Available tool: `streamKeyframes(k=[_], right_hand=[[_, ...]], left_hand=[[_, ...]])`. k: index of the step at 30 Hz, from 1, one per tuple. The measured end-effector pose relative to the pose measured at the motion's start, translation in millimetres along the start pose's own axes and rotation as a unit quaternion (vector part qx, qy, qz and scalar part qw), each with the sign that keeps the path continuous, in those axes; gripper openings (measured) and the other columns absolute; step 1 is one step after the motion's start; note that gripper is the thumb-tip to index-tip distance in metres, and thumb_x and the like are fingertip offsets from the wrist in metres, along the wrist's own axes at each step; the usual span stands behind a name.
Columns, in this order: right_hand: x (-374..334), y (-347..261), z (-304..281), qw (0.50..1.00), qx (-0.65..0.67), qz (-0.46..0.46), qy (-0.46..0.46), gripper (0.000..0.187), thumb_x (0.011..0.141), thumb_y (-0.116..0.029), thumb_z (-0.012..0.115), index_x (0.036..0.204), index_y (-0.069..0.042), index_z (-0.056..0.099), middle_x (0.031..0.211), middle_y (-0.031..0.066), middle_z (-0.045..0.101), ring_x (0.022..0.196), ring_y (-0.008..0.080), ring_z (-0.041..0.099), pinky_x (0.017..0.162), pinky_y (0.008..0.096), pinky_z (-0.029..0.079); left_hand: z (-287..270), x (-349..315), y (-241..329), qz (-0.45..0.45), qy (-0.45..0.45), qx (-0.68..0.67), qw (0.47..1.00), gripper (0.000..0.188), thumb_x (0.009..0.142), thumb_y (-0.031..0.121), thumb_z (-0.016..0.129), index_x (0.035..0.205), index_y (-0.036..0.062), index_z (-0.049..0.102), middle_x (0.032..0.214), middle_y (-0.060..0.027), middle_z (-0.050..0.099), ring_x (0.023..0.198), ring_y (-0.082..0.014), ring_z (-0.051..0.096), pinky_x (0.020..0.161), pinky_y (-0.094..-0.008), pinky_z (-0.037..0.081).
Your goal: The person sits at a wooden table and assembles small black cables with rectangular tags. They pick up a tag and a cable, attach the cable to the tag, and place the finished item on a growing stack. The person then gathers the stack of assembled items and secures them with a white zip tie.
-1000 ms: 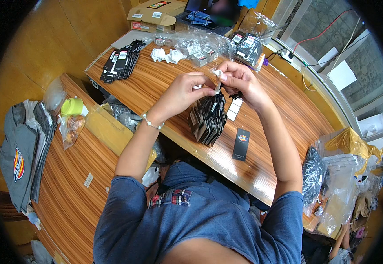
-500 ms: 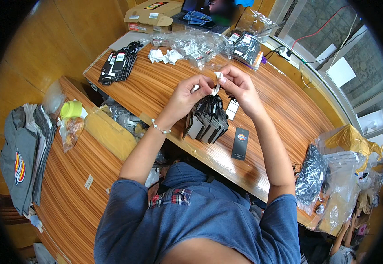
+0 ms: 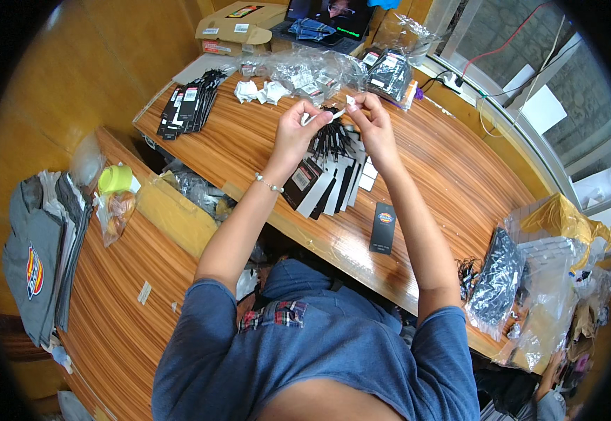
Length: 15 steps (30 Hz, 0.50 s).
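Both of my hands are raised over the table, pinching a thin white strip [image 3: 338, 114] that looks like paper or soft band. My left hand [image 3: 296, 137], with a bracelet at the wrist, has fingers closed on one end. My right hand [image 3: 376, 130] pinches the other end between thumb and finger, a white tip sticking up. Just below them is a bundle of black hang tags [image 3: 307, 184] with black strings gathered at the top, cards fanned toward me. Whether the strip goes around the strings I cannot tell. One loose black hang tag [image 3: 383, 229] lies nearer, beside my right forearm.
Another hang tag bunch [image 3: 188, 105] lies at the far left, near crumpled white paper [image 3: 270, 92]. Clear plastic bags [image 3: 312, 74] and a cardboard box [image 3: 239, 27] stand behind. Grey folded garments [image 3: 35, 256] hang at left; a bagged dark bundle [image 3: 498, 274] sits at right.
My hands have moved slightly farther away, still holding the white strip. The hang tags under them have spread from a tight bunch into a fan, with their strings now showing.
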State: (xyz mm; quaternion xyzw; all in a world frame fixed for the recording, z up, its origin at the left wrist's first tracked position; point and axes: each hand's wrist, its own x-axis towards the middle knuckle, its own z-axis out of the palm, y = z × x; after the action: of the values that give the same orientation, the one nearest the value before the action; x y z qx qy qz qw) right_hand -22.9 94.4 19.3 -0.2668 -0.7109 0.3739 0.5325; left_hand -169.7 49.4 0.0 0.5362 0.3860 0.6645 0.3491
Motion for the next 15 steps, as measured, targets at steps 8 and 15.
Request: streamKeyframes(k=[8,15], right_hand=[[1,44,13,0.896,0.364,0.243,0.072,0.003,0.086,-0.009,0.048,0.086,-0.01,0.05,0.081,0.0006,0.059,0.068,0.007,0.049,0.061,0.0202,0.038],[2,92,19,0.894,0.314,0.306,0.09,0.008,0.087,-0.01,0.045,0.08,-0.012,0.047,0.068,-0.0027,0.052,0.053,0.0059,0.039,0.05,0.0196,0.03]], left_hand=[[-5,18,-54,-0.117,-0.03,-0.03,0.992,0.018,0.084,0.017,0.059,0.071,0.0075,0.052,0.069,0.0035,0.055,0.063,-0.0012,0.047,0.054,-0.0169,0.037],[-20,32,-98,0.062,0.028,0.195,0.978,0.024,0.077,0.021,0.066,0.068,0.001,0.054,0.065,-0.0055,0.057,0.06,-0.0159,0.051,0.059,-0.0289,0.041]])
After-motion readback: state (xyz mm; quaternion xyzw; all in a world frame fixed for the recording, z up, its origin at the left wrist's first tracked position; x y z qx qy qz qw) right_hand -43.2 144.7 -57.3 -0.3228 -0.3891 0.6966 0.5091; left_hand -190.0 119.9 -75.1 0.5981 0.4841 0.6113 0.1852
